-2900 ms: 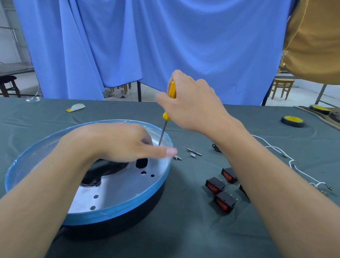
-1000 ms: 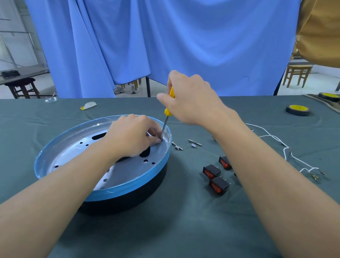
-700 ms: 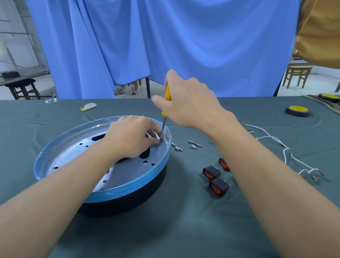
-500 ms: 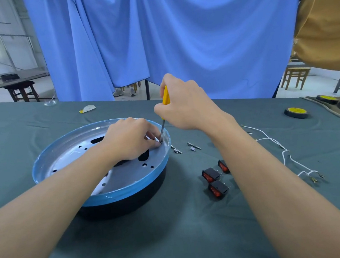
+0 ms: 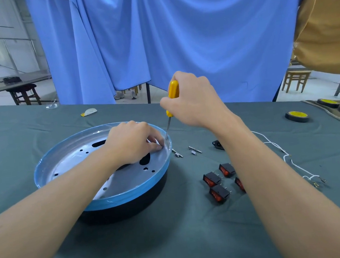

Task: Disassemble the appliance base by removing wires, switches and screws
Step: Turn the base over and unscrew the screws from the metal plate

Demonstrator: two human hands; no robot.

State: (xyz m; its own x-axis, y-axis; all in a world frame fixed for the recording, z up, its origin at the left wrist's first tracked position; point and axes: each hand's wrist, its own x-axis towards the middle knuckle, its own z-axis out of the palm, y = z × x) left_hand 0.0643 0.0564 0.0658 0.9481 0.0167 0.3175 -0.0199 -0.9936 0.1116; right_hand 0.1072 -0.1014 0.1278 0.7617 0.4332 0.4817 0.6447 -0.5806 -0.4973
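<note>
**Screw at the base's rim: light pan, slick film, tiny parts**

The base (image 5: pixel 128 196) sits open side up on the cloth (image 5: pixel 179 245). It is a thin metal pan with a blue-filmed rim over a black body.

Your right hand (image 5: pixel 195 102) is clenched round the yellow handle of the screwdriver (image 5: pixel 173 91). The shaft slants down, and its tip sits just inside the rim on the base's far right side. Your left hand (image 5: pixel 133 143) lies in the pan with its fingers curled down beside the tip. Whether they pinch a screw there cannot be told.

The base looks stiff but light, so it will probably skate or turn on the cloth as you twist. Brace it with your left palm on bare metal, since the film looks slippery. Any freed screw will be small enough to drop through the pan's holes, so pinch it by the head.

Right of the base lie loose screws (image 5: pixel 195 149), red switches (image 5: pixel 217 193) and, beyond them, a limp white wire (image 5: pixel 273 144).
</note>
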